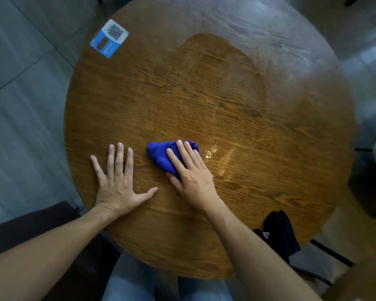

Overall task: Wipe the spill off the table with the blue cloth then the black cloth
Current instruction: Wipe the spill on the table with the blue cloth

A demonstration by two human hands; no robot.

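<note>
Head view
Table: one round wooden table (139, 105), grain showing.
Cloths: two. The blue cloth (161, 156) lies bunched near the table's middle; the black cloth (279, 231) hangs over the near right edge.
Spill: one wet glossy patch (217, 153) just right of the blue cloth.
Right hand (192, 177): fingers spread flat, pressing on the blue cloth, not curled around it.
Left hand (117, 183): open, palm down on bare wood, just left of the blue cloth.
Sticker: one blue-and-white sticker (109, 38) with a QR code at the far left edge; its writing is too small to read.
</note>
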